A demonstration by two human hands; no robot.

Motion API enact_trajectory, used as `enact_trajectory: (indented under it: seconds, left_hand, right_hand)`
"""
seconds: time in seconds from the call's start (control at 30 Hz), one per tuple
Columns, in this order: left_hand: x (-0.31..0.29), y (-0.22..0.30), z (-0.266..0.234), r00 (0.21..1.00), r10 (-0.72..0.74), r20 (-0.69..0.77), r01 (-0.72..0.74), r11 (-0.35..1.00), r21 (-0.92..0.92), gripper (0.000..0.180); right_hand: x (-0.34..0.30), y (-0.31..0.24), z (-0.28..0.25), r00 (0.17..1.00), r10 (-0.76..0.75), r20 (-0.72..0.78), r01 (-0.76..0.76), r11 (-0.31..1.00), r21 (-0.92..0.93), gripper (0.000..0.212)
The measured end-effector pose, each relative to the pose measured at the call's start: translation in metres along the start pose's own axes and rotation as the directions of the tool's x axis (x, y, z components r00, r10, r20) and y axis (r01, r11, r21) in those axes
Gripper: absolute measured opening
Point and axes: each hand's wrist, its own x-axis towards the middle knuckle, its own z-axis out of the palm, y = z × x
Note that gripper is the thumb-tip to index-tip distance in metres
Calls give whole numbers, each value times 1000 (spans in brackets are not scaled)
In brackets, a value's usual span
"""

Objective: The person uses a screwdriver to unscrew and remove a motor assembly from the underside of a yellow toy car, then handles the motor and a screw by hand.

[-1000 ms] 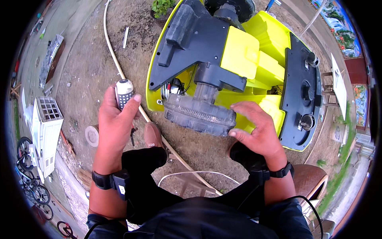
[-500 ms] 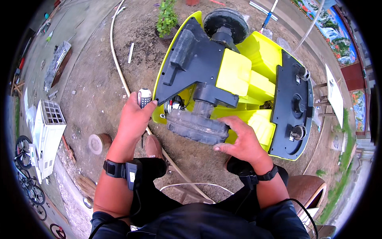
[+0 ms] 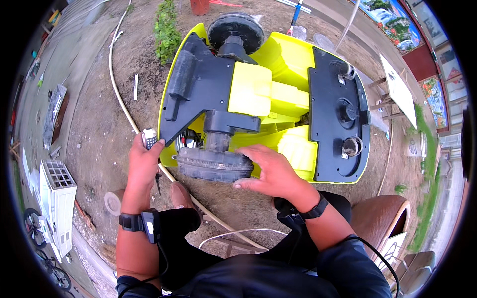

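Note:
A yellow-green ride-on toy car (image 3: pixel 248 92) lies overturned on the ground, its black underside up. My right hand (image 3: pixel 271 171) is curved round the right end of its near black wheel (image 3: pixel 211 165), fingers over the top and thumb low. At the car's near left corner, my left hand (image 3: pixel 141 161) is closed on a small silver-white tool (image 3: pixel 148 138) with a dark, dotted face; its exact kind cannot be made out. A thin dark piece shows below that hand. Near the wheel, a metal part with wires (image 3: pixel 188 139) sits in an opening.
A pale hose (image 3: pixel 118 92) runs over the dirt, past the car and my shoe (image 3: pixel 181 193). A white box-shaped appliance (image 3: pixel 57 198) and bicycles stand at left. A potted plant (image 3: pixel 166 32) grows beyond the car; a large brown jar (image 3: pixel 380 213) lies at near right.
The view has shifted, so the car and both hands appear further left. My right hand stays at the wheel and my left hand keeps its hold on the tool.

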Motion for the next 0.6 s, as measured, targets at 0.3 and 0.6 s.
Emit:
enact_trajectory:
  seconds: [0.3,0.6]
  left_hand:
    - [-1,0,1,1000,-25,8,25,999,-23,22]
    - [1,-10,1,999,16,-38,-16,1000,4,19]
  right_hand:
    - [-14,1,1,995,-55,-79,42,988,-150,71]
    - [-32,1,5,991,-40,-131,17,984,-177,63]
